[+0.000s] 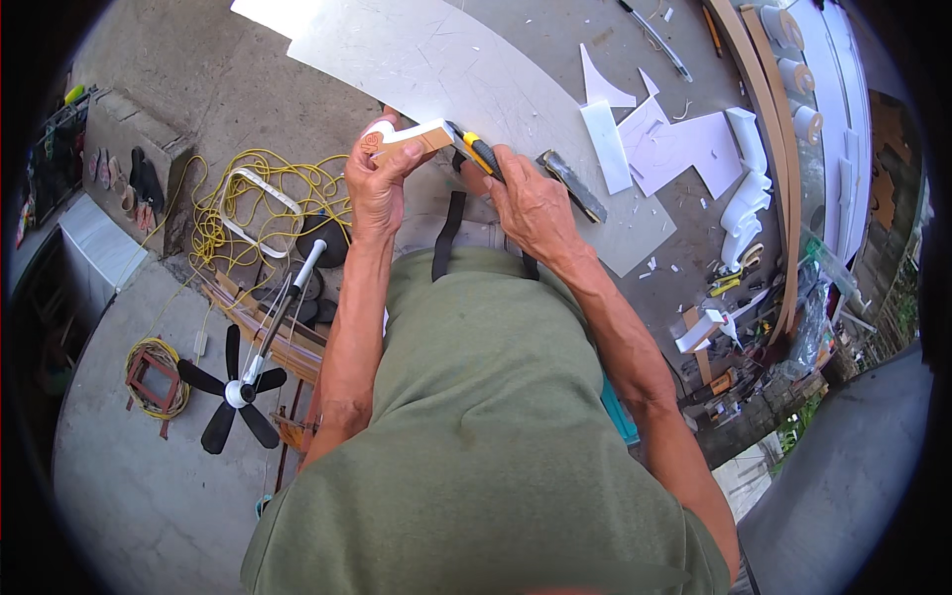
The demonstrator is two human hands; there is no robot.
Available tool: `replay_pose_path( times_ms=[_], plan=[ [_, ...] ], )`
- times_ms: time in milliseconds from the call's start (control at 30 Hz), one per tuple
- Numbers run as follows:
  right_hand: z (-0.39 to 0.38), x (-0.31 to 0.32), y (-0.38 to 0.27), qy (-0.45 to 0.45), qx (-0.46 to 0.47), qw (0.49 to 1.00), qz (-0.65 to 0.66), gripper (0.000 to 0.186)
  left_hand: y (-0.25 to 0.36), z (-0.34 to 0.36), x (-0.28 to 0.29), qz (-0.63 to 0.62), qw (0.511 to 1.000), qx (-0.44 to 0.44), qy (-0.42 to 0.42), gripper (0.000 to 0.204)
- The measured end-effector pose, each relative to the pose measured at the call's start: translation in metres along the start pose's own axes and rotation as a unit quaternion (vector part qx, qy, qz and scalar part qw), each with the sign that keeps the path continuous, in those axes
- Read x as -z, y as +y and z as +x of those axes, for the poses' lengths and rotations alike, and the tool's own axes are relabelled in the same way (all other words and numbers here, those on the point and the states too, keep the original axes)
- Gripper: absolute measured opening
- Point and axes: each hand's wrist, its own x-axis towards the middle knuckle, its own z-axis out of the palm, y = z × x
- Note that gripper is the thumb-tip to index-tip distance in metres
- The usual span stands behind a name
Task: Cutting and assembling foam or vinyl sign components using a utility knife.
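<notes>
Between the thumb and fingers of my left hand [377,188] is a small curved white piece with a tan side face [436,138]; orange marks show on its tan face. My right hand [534,198] is wrapped round a yellow and black utility knife [482,154]. The knife's tip end meets the right end of the white piece; the blade itself is too small to make out clearly. Just right of my right hand, a dark worn block with a pale edge [572,186] lies on the grey sheet-topped table [635,233].
White sheet offcuts [684,149] and a pen [669,55] lie on the table's right. White curved pieces [746,213], tan strips [778,129] and tape rolls [796,76] line its right side. A fan [234,394] and tangled yellow cord [238,213] are at left.
</notes>
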Motion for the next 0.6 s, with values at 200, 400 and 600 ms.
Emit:
replay_pose_path(
  times_ms=[200, 400, 600],
  plan=[
    [0.006, 0.013, -0.01, -0.019, 0.014, 0.999, -0.022, 0.033, 0.001, 0.001, 0.001, -0.004, 1.0, 0.005, -0.008, 0.049],
    [0.007, 0.012, -0.014, -0.035, 0.0, 0.999, -0.02, 0.03, -0.001, 0.0, 0.002, 0.0, 1.0, 0.004, -0.007, 0.049],
    [0.004, 0.008, -0.016, -0.022, -0.001, 1.0, -0.012, 0.028, -0.003, -0.001, 0.002, 0.019, 1.0, -0.003, -0.001, 0.049]
  ],
)
